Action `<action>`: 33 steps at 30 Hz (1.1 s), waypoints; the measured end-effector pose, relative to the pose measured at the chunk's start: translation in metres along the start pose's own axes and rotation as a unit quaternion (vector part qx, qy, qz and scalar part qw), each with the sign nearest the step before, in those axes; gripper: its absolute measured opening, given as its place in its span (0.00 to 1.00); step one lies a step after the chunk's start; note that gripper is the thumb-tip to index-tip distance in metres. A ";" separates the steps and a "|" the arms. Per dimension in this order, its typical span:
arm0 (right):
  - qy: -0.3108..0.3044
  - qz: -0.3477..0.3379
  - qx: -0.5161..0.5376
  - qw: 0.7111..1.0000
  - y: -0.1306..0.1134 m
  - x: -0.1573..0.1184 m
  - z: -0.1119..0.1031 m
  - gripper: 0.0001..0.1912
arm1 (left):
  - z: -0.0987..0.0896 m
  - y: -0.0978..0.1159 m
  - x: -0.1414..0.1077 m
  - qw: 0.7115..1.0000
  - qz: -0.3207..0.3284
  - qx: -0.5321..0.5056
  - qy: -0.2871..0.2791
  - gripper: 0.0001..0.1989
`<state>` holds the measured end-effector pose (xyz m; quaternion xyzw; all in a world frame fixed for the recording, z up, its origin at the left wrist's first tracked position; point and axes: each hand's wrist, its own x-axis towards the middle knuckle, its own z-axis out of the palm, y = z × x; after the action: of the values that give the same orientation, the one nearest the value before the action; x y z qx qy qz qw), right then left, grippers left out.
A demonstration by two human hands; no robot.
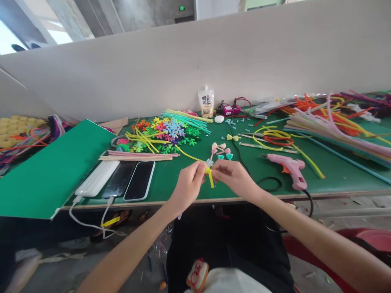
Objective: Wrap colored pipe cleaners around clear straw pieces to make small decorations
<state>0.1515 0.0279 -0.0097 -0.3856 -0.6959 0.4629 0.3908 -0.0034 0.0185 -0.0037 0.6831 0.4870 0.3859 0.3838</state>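
A yellow pipe cleaner (pixel 211 179) is bent between my hands over the front edge of the table, its long tail running back to the left. My left hand (pixel 190 182) pinches it with thumb and forefinger. From the other side, my right hand (pixel 233 176) also has closed fingers on it. A small pale grey piece (pixel 209 162) shows right at the fingertips; its kind is unclear. Just behind the hands lie several small bow-shaped pieces in pink, peach and teal, including a teal bow (pixel 229 156). Farther back is a yellow bow (pixel 233 137).
A pink glue gun (pixel 288 169) lies to the right, its cord hanging over the edge. Colourful snowflake pieces (pixel 174 129), phones such as the white-edged phone (pixel 139 181), and a green board (pixel 61 171) are left. Bundled pipe cleaners (pixel 339 134) fill the far right.
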 end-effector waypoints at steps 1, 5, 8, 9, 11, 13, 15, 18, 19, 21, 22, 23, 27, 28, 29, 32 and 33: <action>-0.021 0.054 0.123 0.991 0.001 -0.003 0.004 0.12 | 0.000 0.001 -0.003 0.999 0.024 0.043 0.014 0.18; -0.072 0.169 0.411 0.893 0.005 -0.012 0.015 0.12 | 0.001 0.001 -0.009 0.986 0.094 0.136 0.037 0.16; -0.091 0.198 0.483 0.848 0.008 -0.013 0.017 0.11 | 0.002 -0.001 -0.011 0.980 0.119 0.157 0.026 0.15; -0.097 0.208 0.500 0.835 0.009 -0.013 0.016 0.11 | 0.002 -0.002 -0.011 0.979 0.122 0.163 0.022 0.15; -0.111 0.223 0.529 0.812 0.010 -0.013 0.016 0.12 | 0.002 -0.002 -0.012 0.976 0.131 0.176 0.016 0.16; -0.128 0.230 0.548 0.794 0.010 -0.014 0.017 0.12 | 0.001 -0.002 -0.013 0.970 0.148 0.192 0.010 0.16; -0.142 0.230 0.560 0.783 0.010 -0.014 0.017 0.12 | 0.001 -0.001 -0.014 0.964 0.168 0.206 0.006 0.16; -0.149 0.226 0.569 0.776 0.010 -0.014 0.018 0.12 | 0.000 0.002 -0.016 0.957 0.190 0.217 0.003 0.15; -0.149 0.222 0.568 0.778 0.010 -0.014 0.018 0.12 | -0.001 0.002 -0.016 0.956 0.196 0.217 0.003 0.14; -0.144 0.212 0.557 0.790 0.009 -0.014 0.018 0.12 | -0.001 0.003 -0.016 0.955 0.203 0.217 0.005 0.14; -0.138 0.206 0.548 0.799 0.009 -0.013 0.018 0.12 | -0.001 0.004 -0.016 0.954 0.204 0.219 0.008 0.13; -0.129 0.200 0.536 0.810 0.009 -0.013 0.018 0.13 | 0.000 0.004 -0.016 0.954 0.203 0.222 0.013 0.13; -0.070 0.169 0.462 0.868 0.008 -0.012 0.016 0.13 | 0.002 0.004 -0.015 0.953 0.186 0.237 0.035 0.13; -0.053 0.157 0.432 0.887 0.008 -0.012 0.015 0.13 | 0.003 0.004 -0.014 0.954 0.178 0.239 0.039 0.13; -0.036 0.141 0.396 0.907 0.007 -0.012 0.014 0.12 | 0.004 0.004 -0.014 0.955 0.167 0.240 0.043 0.13; 0.003 0.076 0.237 0.969 0.005 -0.011 0.011 0.12 | 0.007 0.003 -0.012 0.961 0.131 0.240 0.049 0.14; 0.013 0.055 0.166 0.985 0.004 -0.011 0.010 0.11 | 0.007 0.004 -0.011 0.963 0.119 0.238 0.048 0.14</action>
<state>0.1478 0.0161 -0.0179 -0.3591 -0.5824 0.5873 0.4324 0.0019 0.0060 -0.0052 0.7884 0.4981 0.3337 0.1377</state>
